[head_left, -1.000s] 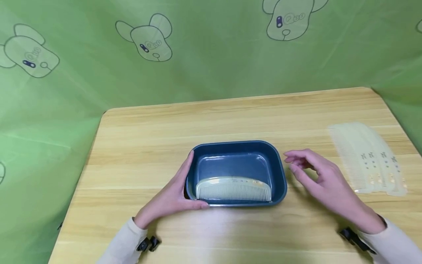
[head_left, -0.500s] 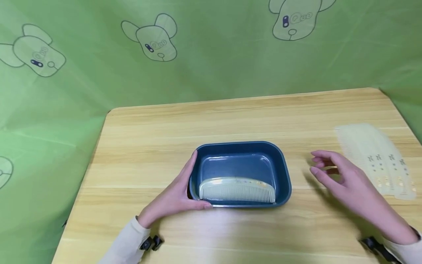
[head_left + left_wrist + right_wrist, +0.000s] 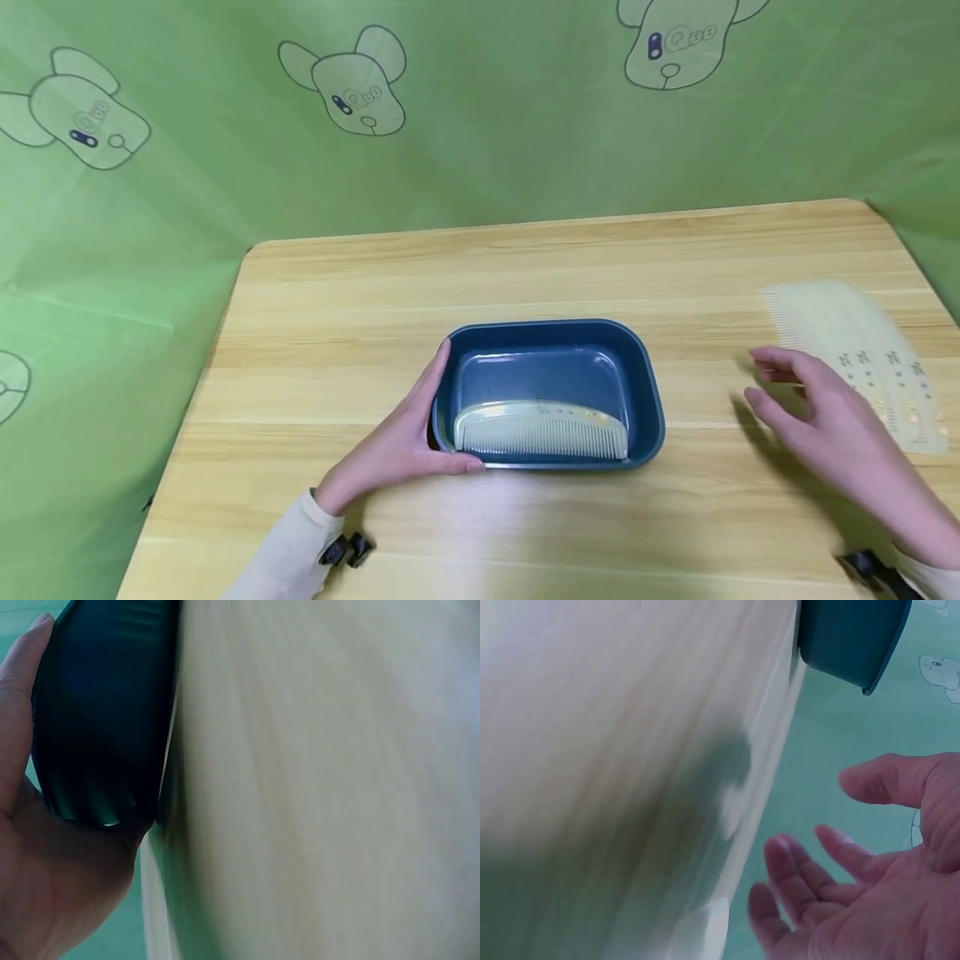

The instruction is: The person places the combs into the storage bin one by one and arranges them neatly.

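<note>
A dark blue rectangular dish (image 3: 540, 367) stands at the middle of the table. Inside it, along the near wall, lies a pale translucent comb (image 3: 540, 429) with its teeth toward me. My left hand (image 3: 401, 442) grips the dish's left end, thumb along the near rim and fingers against the left side; the left wrist view has the dish wall (image 3: 109, 712) against that hand. My right hand (image 3: 832, 417) hovers right of the dish with fingers loosely bent and nothing held. Beside and partly behind it, several similar combs (image 3: 840, 321) lie overlapped in a fan on the table.
The wooden table (image 3: 450, 283) has rounded far corners. A green cloth (image 3: 480, 125) with mouse-head drawings hangs behind it and along the sides. In the right wrist view, a comb's pale end (image 3: 701, 930) shows near the table edge.
My right hand has moved away from the dish's right side toward the fanned combs. My left hand stays on the dish, and the comb inside lies as before.
</note>
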The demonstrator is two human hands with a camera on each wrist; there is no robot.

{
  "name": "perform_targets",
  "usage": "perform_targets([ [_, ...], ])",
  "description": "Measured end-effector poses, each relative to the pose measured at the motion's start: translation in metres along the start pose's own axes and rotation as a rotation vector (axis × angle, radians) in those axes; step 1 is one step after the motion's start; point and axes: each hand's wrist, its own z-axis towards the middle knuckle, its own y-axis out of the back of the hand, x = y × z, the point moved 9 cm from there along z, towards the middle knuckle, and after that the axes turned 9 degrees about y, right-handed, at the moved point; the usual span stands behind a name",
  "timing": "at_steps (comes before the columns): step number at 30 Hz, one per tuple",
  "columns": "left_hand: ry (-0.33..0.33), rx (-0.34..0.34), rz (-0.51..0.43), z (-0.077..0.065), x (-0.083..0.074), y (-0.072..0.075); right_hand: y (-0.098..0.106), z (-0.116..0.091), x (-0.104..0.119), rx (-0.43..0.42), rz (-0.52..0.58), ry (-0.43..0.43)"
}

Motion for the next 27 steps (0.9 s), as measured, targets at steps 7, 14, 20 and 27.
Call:
perform_targets([
  [7,0.005,0.000,-0.001,0.000,0.002,0.000,0.009,-0.009,-0.016,0.007,-0.050,-0.070],
  [14,0.003,-0.002,-0.002,0.000,0.001,0.001,0.013,-0.012,-0.027,0.029,-0.055,-0.102],
  [20,0.011,0.000,-0.001,0.000,0.001,0.001,0.021,-0.012,-0.041,0.055,-0.086,-0.123],
  [27,0.007,-0.002,-0.001,0.000,0.000,0.000,0.031,-0.012,-0.050,0.017,-0.156,-0.116],
])
